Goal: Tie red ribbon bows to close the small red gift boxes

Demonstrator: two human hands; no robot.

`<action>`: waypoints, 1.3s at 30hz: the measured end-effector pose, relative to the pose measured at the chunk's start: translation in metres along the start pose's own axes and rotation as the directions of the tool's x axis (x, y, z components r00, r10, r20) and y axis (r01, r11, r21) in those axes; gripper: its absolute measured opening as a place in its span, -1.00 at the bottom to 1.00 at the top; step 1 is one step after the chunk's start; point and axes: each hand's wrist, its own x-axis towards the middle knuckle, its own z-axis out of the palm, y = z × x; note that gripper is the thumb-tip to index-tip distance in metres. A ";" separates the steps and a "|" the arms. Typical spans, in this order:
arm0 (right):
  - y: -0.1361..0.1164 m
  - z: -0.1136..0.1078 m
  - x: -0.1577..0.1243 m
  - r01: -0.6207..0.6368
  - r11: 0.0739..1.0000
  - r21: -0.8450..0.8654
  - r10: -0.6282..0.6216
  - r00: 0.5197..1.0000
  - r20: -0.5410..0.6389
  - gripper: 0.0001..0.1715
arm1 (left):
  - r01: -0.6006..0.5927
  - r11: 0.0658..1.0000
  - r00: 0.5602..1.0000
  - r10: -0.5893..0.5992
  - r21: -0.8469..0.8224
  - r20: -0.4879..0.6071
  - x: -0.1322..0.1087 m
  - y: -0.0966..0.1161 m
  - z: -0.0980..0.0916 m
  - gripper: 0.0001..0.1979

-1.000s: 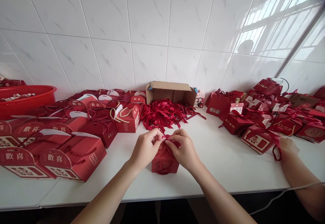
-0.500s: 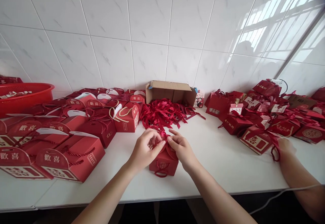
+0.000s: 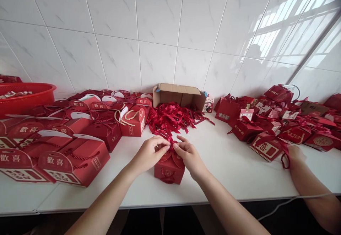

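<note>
A small red gift box [image 3: 169, 171] with a twisted red cord handle stands on the white table in front of me. A shiny red ribbon [image 3: 170, 141] is gathered at its top. My left hand [image 3: 153, 152] pinches the ribbon from the left, thumb against forefinger. From the right, my right hand [image 3: 188, 154] pinches it too, its thumb and forefinger close to the left fingertips. The fingers partly hide the knot or bow. Just behind the box lies a heap of loose red ribbons [image 3: 173, 116].
Rows of red gift boxes [image 3: 87, 160] fill the left side, with a red plastic basin [image 3: 39, 94] behind. An open cardboard box [image 3: 178, 91] stands against the tiled wall. Ribboned boxes [image 3: 245, 130] pile up at right, where another person's hand [image 3: 297, 153] touches one.
The fingertips of my two hands have drawn a little closer together at the ribbon. The gift box has turned and shifted slightly left.
</note>
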 end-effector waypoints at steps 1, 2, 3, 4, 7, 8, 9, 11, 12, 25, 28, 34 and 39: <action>0.000 -0.001 0.000 0.004 1.000 -0.006 -0.004 1.000 0.012 -0.46 | 0.001 1.000 1.000 -0.001 0.007 0.015 0.001 0.001 -0.001 -0.83; 0.000 -0.002 -0.001 0.006 1.000 -0.011 -0.006 1.000 0.026 -0.47 | -0.001 1.000 0.999 0.000 0.015 0.032 0.001 0.002 -0.002 -0.84; 0.000 -0.003 -0.001 0.007 1.000 -0.015 -0.006 0.999 0.040 -0.49 | -0.003 1.000 0.999 0.002 0.024 0.051 0.001 0.003 -0.003 -0.85; 0.000 -0.004 -0.002 0.006 1.000 -0.018 -0.005 0.999 0.054 -0.50 | -0.008 0.999 0.997 0.006 0.033 0.072 0.002 0.004 -0.004 -0.86; -0.002 -0.008 -0.003 0.011 1.000 -0.021 -0.009 0.995 0.101 -0.48 | -0.036 0.998 0.992 0.028 0.060 0.126 0.001 0.010 -0.006 -0.86; -0.003 -0.009 -0.004 0.015 1.000 -0.018 -0.013 0.993 0.117 -0.47 | -0.047 0.996 0.990 0.038 0.071 0.134 0.000 0.012 -0.006 -0.86; -0.003 -0.009 -0.004 0.019 1.000 -0.014 -0.017 0.991 0.130 -0.46 | -0.059 0.995 0.989 0.047 0.084 0.137 -0.001 0.014 -0.006 -0.86; -0.004 -0.010 -0.005 0.019 1.000 -0.011 -0.017 0.990 0.143 -0.46 | -0.079 0.991 0.989 0.064 0.110 0.135 -0.003 0.016 -0.004 -0.88; -0.004 -0.010 -0.006 0.016 1.000 -0.014 -0.014 0.989 0.146 -0.46 | -0.087 0.989 0.989 0.071 0.123 0.129 -0.004 0.017 -0.003 -0.88; 0.001 -0.003 -0.014 0.071 0.996 -0.055 -0.070 0.997 0.019 -0.49 | -0.077 0.996 0.996 0.075 0.036 0.043 -0.009 0.012 0.003 -0.94; 0.000 -0.003 -0.015 0.069 0.996 -0.065 -0.069 0.998 0.004 -0.51 | -0.048 0.999 0.998 0.048 0.016 0.033 -0.010 0.012 0.005 -0.92; -0.005 -0.016 -0.018 0.015 1.000 -0.008 -0.014 0.998 0.053 -0.60 | 0.005 1.000 0.999 -0.005 0.007 0.034 -0.006 0.012 0.003 -0.84; -0.003 -0.026 -0.021 0.162 0.933 -0.321 -0.175 0.984 -0.012 -0.85 | 0.018 1.000 0.992 -0.019 0.015 0.126 -0.002 0.018 -0.007 -0.88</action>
